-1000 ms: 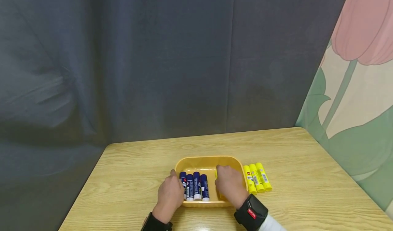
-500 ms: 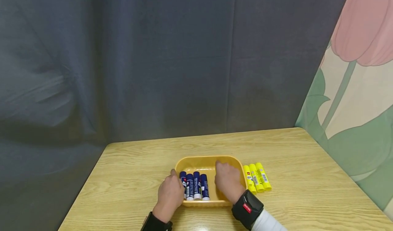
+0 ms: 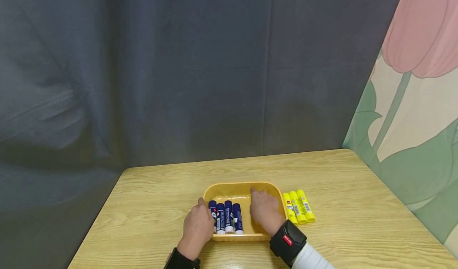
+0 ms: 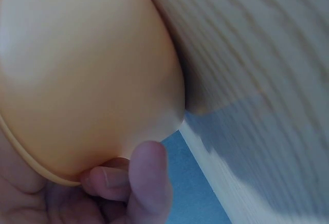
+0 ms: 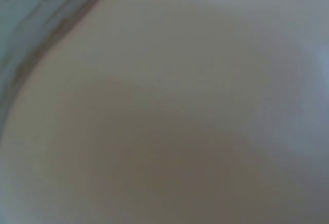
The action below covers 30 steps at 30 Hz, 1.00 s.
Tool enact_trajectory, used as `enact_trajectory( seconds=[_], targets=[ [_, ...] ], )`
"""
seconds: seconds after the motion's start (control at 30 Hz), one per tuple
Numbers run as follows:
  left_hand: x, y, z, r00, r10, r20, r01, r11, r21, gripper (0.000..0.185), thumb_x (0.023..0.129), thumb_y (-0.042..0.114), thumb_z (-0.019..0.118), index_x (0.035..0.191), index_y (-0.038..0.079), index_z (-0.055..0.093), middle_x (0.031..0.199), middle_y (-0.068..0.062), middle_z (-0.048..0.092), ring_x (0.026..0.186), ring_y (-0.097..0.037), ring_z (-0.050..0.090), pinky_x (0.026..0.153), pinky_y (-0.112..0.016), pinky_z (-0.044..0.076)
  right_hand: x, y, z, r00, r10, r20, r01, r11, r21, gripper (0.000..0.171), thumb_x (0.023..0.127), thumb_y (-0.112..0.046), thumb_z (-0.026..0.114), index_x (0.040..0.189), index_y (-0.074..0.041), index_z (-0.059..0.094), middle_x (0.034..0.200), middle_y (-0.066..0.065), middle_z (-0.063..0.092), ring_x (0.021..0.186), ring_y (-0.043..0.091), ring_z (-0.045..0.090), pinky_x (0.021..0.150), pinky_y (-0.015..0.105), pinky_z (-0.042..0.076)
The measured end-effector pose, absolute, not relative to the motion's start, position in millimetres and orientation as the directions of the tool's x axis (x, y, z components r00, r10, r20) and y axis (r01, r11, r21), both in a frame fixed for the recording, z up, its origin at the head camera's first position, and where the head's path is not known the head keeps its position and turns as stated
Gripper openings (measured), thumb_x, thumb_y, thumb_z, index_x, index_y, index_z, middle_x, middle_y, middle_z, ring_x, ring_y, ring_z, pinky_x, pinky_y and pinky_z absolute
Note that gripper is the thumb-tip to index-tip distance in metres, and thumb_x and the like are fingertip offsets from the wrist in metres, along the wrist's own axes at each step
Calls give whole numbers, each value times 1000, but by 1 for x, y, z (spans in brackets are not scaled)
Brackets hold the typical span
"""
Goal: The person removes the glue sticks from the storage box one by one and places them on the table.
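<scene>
Tray (image 3: 229, 188) holds four blue glue sticks (image 3: 225, 217) (side by side).

The person's two bare hands show from the wrists down, the left hand (image 3: 198, 226) and the right hand (image 3: 265, 212). The right wrist carries a bulky black strap-on unit (image 3: 288, 242) with a small red label bearing white marks too small to read, and behind it runs a white sleeve (image 3: 310, 259). The left wrist wears a black band (image 3: 180, 261), only partly in view at the bottom edge of the head view; in the left wrist view a thumb and a curled finger with short, plain nails show.
</scene>
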<state>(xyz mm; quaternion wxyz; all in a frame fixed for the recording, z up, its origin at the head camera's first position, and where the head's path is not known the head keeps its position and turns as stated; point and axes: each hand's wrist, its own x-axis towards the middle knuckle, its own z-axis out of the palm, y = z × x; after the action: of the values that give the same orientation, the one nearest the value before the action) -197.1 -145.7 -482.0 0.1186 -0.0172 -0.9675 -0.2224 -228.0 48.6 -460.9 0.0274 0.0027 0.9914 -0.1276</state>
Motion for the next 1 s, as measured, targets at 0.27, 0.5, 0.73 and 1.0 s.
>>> enact_trajectory(
  seconds=[0.27, 0.5, 0.73, 1.0],
  targets=[
    [-197, -146, -483, -974, -16, 227, 86, 898, 432, 34, 98, 9, 50, 121, -17, 51, 82, -23, 65, 70, -35, 68, 58, -44, 54, -221, 55, -460, -994, -35, -106, -1, 952, -306, 55, 86, -9, 70, 139, -8, 57, 95, 13, 66, 74, 24, 55, 55, 34, 42],
    [-197, -146, -482, -973, -16, 231, 87, 899, 430, 34, 98, 8, 50, 121, -17, 51, 83, -24, 66, 71, -36, 69, 57, -44, 54, -217, 57, -455, -999, -40, -36, -25, 942, -336, 50, 87, -8, 69, 136, -10, 57, 82, 10, 62, 65, 22, 52, 50, 31, 39],
    [-198, -145, -481, -980, -22, 198, 68, 897, 436, 37, 99, 9, 50, 124, -17, 50, 88, -25, 67, 75, -36, 70, 60, -44, 55, -208, 68, -439, -996, -42, 76, -70, 911, -407, 47, 91, -17, 69, 137, -12, 56, 91, 12, 68, 60, 20, 50, 47, 31, 36],
    [-198, -146, -480, -983, -23, 182, 62, 893, 446, 38, 99, 9, 50, 126, -17, 49, 88, -24, 67, 75, -35, 70, 59, -43, 55, -194, 91, -416, -986, -34, 165, -110, 873, -476, 50, 91, -16, 69, 138, -11, 54, 77, 4, 60, 59, 18, 48, 49, 29, 36]
  ],
)
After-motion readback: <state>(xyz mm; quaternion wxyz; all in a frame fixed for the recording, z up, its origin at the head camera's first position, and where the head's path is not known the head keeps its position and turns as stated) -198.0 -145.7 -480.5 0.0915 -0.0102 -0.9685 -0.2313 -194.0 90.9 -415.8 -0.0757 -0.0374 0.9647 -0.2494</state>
